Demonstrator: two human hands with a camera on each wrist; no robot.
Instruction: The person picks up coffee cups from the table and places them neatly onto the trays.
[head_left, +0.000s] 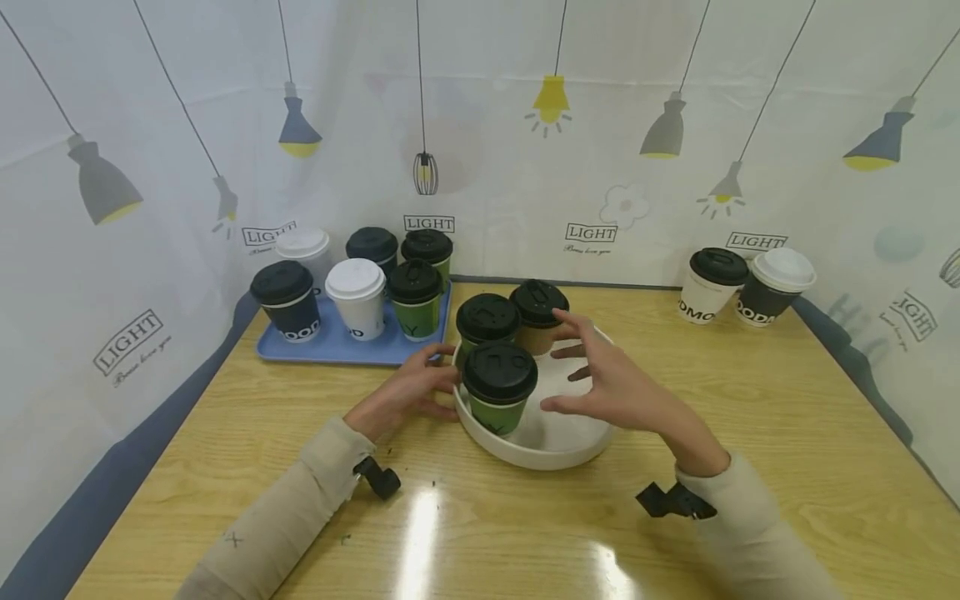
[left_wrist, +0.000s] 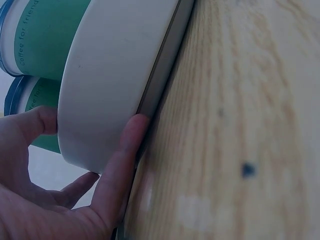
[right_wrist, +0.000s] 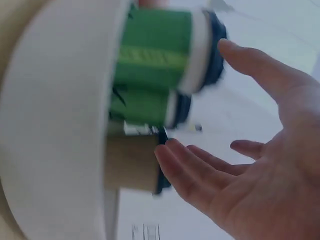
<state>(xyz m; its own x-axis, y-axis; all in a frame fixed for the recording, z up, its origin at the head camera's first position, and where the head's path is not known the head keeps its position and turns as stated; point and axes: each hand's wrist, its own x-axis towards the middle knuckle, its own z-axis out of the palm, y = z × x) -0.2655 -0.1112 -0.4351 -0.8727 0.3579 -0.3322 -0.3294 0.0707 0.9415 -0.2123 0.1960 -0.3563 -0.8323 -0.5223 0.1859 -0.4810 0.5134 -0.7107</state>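
A round white tray [head_left: 525, 457] with a raised rim stands on the table. On its left side are two green paper cups, one nearer [head_left: 498, 392] and one behind [head_left: 487, 318], plus a brown cup [head_left: 538, 307] at the back; all wear black lids. My left hand [head_left: 412, 387] grips the tray's left edge. In the left wrist view its digits touch the rim and the lower wall. Over the tray's right part hovers my right hand [head_left: 618, 379], fingers spread and holding nothing. In the right wrist view its fingertips [right_wrist: 167, 150] appear close to the brown cup's lid; contact is unclear.
A blue tray [head_left: 337, 357] at the back left bears several lidded cups in white, black and green. Two more cups, one white with a black lid [head_left: 708, 287] and one black with a white lid [head_left: 772, 292], stand at the back right. A printed curtain [head_left: 510, 150] encloses the table.
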